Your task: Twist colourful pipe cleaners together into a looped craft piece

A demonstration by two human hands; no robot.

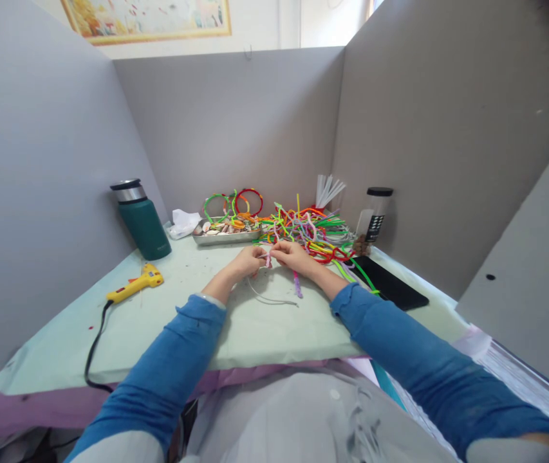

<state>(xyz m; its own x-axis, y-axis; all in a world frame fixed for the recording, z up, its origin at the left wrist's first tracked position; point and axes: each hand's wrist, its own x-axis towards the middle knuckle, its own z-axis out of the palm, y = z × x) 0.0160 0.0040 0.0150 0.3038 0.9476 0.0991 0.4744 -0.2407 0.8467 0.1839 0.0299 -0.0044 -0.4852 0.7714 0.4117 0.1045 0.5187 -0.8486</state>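
Note:
Near the middle of the table, my left hand (249, 262) and my right hand (292, 255) meet at a small pink piece (268, 260). Fingers of both hands are pinched on it from either side. A thin grey cord (274, 301) runs from beside my left hand and curves over the table toward the right. Below my right hand lies a purple fuzzy strip (298, 285), its upper end pink. Behind my hands a heap of colourful fuzzy stems (303, 225) spreads out.
On the left stand a green bottle (143, 225) and a yellow glue gun (136, 285) with a black cable. A metal tray (226, 238) of shells sits behind, near wrapped rings (249, 202). A black tablet-like slab (392, 283) and a clear bottle (375, 215) are on the right.

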